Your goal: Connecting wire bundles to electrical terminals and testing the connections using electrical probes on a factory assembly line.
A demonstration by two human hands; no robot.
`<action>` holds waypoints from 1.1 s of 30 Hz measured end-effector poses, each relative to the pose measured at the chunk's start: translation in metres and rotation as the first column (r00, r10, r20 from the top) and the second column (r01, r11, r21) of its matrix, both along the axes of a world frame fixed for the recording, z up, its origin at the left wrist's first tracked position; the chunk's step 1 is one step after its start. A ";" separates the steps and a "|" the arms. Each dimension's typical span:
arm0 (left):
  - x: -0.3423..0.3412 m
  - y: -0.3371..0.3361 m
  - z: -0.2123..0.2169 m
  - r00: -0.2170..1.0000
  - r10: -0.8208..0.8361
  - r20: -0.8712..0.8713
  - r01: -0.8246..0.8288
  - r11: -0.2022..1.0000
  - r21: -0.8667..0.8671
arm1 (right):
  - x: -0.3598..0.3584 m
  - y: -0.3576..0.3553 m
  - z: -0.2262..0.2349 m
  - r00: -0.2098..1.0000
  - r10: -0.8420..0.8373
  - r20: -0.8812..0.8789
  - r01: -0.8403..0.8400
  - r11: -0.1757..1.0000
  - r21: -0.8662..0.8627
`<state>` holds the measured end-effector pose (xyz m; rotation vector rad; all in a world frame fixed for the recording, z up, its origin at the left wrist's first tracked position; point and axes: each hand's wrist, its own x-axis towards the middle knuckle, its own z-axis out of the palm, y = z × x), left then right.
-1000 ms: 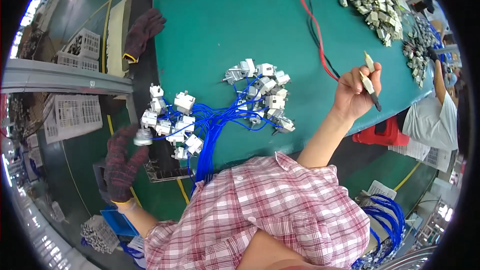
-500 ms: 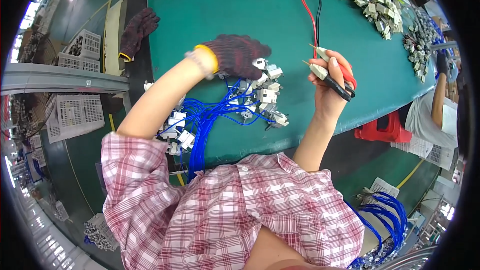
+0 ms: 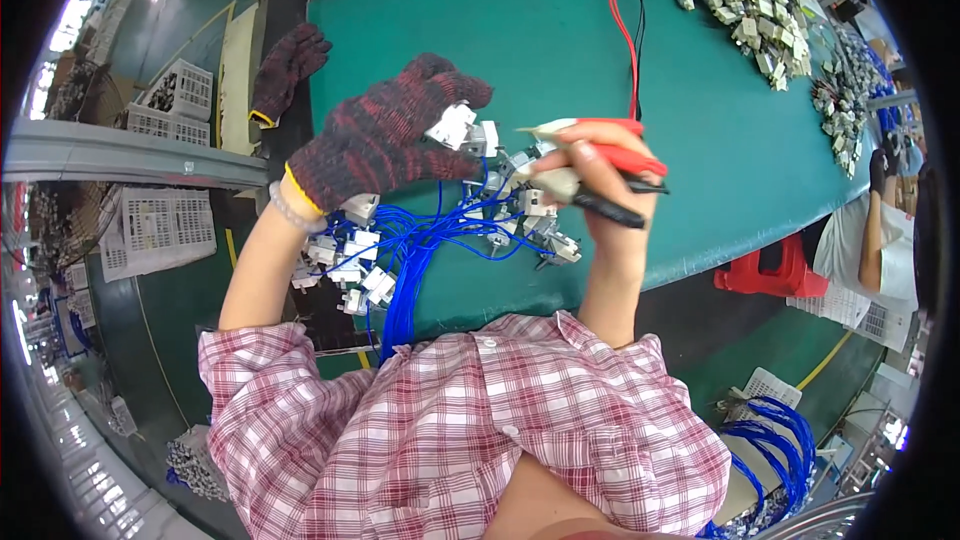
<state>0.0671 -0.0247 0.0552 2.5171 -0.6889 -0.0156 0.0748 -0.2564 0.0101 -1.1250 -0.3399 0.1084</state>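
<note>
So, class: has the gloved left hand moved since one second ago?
Yes. The left hand has risen from below the table edge, at the person's left, to over the green table, onto the white connectors.

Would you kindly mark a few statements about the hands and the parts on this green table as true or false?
1. The left hand wears a dark knit glove. True.
2. The right hand is gloved too. False: it is bare.
3. The right hand holds red and black test probes. True.
4. The wires joining the white connectors are yellow. False: they are blue.
5. A spare glove lies at the table's left edge. True.
</note>
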 end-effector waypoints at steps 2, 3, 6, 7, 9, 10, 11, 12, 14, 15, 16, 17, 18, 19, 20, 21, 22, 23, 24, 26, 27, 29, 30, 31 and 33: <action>-0.010 0.000 0.000 0.995 0.093 0.027 -0.092 0.994 -0.054 | -0.009 0.021 -0.001 0.994 0.111 -0.009 -0.111 0.993 0.050; -0.017 0.004 -0.001 0.996 0.084 -0.020 -0.086 0.992 -0.096 | -0.013 0.030 0.000 0.993 0.120 -0.003 -0.120 0.992 0.041; -0.033 0.010 -0.004 0.978 0.098 0.186 -0.097 0.995 -0.010 | -0.013 0.047 -0.002 0.986 0.136 0.100 -0.137 0.991 0.004; -0.038 0.011 -0.005 0.973 0.109 0.206 -0.102 0.994 -0.042 | -0.014 0.051 -0.002 0.970 0.146 0.193 -0.145 0.989 -0.024; -0.047 0.017 -0.008 0.967 0.142 0.209 -0.136 0.990 -0.043 | -0.017 0.054 0.001 0.964 0.172 0.203 -0.163 0.985 -0.060; -0.049 0.018 -0.011 0.964 0.162 0.211 -0.156 0.987 -0.045 | -0.018 0.055 0.002 0.960 0.185 0.210 -0.167 0.981 -0.097; -0.049 0.019 -0.013 0.964 0.162 0.213 -0.154 0.987 -0.050 | -0.020 0.056 0.003 0.965 0.179 0.193 -0.161 0.981 -0.108; -0.050 0.019 -0.014 0.965 0.181 0.190 -0.169 0.983 -0.078 | -0.020 0.057 0.002 0.965 0.179 0.194 -0.159 0.981 -0.113; -0.052 0.021 -0.018 0.965 0.198 0.169 -0.182 0.977 -0.108 | -0.020 0.058 -0.001 0.950 0.191 0.247 -0.171 0.980 -0.101; -0.053 0.023 -0.019 0.967 0.185 0.176 -0.159 0.975 -0.152 | -0.021 0.058 0.002 0.950 0.191 0.248 -0.170 0.980 -0.104; -0.054 0.024 -0.021 0.968 0.172 0.183 -0.135 0.971 -0.196 | -0.022 0.058 0.005 0.963 0.210 0.166 -0.204 0.977 -0.054; -0.055 0.022 -0.019 0.968 0.170 0.184 -0.133 0.971 -0.199 | -0.022 0.058 0.008 0.969 0.232 0.083 -0.233 0.973 -0.001; -0.056 0.019 -0.016 0.964 0.190 0.185 -0.161 0.974 -0.159 | -0.023 0.056 0.010 0.970 0.231 0.082 -0.231 0.973 -0.004; -0.057 0.017 -0.014 0.959 0.211 0.189 -0.192 0.974 -0.118 | -0.022 0.054 0.011 0.957 0.289 -0.028 -0.285 0.953 0.100; -0.057 0.018 -0.015 0.958 0.213 0.190 -0.193 0.974 -0.120 | -0.022 0.053 0.012 0.926 0.353 -0.133 -0.322 0.923 0.209; -0.056 0.020 -0.018 0.962 0.194 0.193 -0.170 0.976 -0.134 | -0.022 0.053 0.011 0.933 0.343 -0.107 -0.324 0.932 0.162; -0.055 0.021 -0.019 0.965 0.171 0.197 -0.143 0.979 -0.148 | -0.023 0.054 0.009 0.934 0.341 -0.107 -0.322 0.933 0.161; -0.055 0.020 -0.019 0.966 0.169 0.197 -0.141 0.979 -0.149 | -0.023 0.056 0.006 0.966 0.256 0.034 -0.257 0.966 0.039; -0.053 0.019 -0.018 0.969 0.176 0.174 -0.147 0.975 -0.165 | -0.023 0.056 0.004 0.966 0.181 0.184 -0.170 0.983 -0.072; -0.056 0.020 -0.018 0.970 0.187 0.153 -0.159 0.971 -0.180 | -0.022 0.054 0.008 0.958 0.191 0.214 -0.171 0.979 -0.108; -0.058 0.020 -0.018 0.965 0.186 0.183 -0.159 0.975 -0.152 | -0.020 0.054 0.012 0.947 0.226 0.228 -0.200 0.971 -0.130; -0.059 0.019 -0.017 0.960 0.164 0.226 -0.136 0.981 -0.135 | -0.019 0.047 0.027 0.952 0.255 0.170 -0.217 0.953 -0.212; -0.061 0.019 -0.013 0.958 0.147 0.247 -0.122 0.986 -0.113 | -0.022 0.046 0.027 0.953 0.243 0.183 -0.201 0.954 -0.220; -0.056 0.017 -0.013 0.951 0.124 0.284 -0.101 0.990 -0.096 | -0.020 0.047 0.022 0.937 0.254 0.242 -0.196 0.951 -0.240; -0.056 0.016 -0.012 0.941 0.125 0.315 -0.122 0.992 -0.028 | -0.013 0.050 0.030 0.894 0.256 0.367 -0.149 0.944 -0.295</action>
